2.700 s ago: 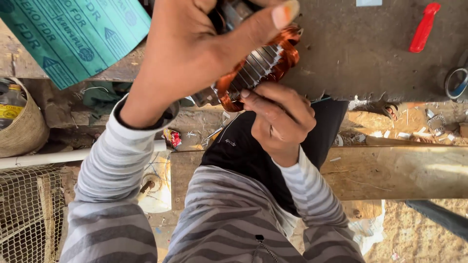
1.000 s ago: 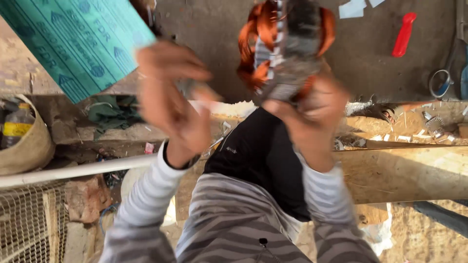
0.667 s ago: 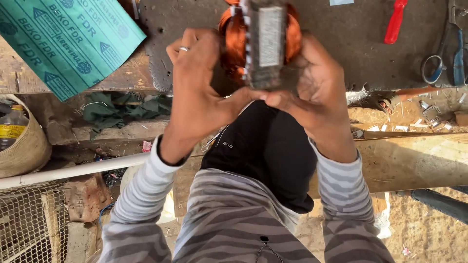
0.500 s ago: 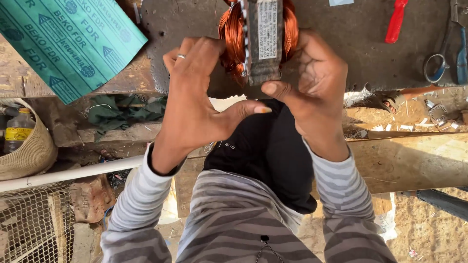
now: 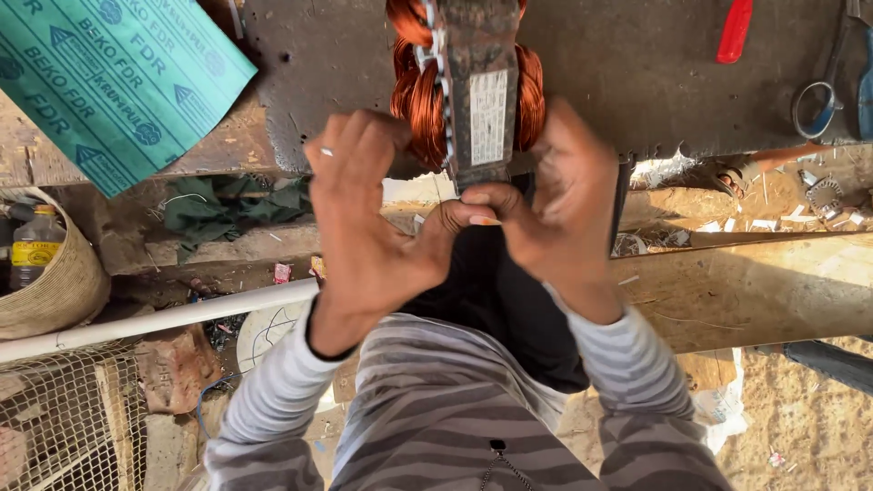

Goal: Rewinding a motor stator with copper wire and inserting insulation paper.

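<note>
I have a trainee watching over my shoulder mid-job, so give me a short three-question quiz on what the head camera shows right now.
1. True or false: both hands grip the motor stator wound with copper wire.
2. Which colour is the tool handle lying on the dark work surface at upper right? A green, B red, C yellow.
3. Fill in: the woven basket at the left edge holds a plastic ____.

Key
1. True: the left hand and right hand meet at its lower end, thumbs touching below it.
2. B.
3. bottle.
</note>
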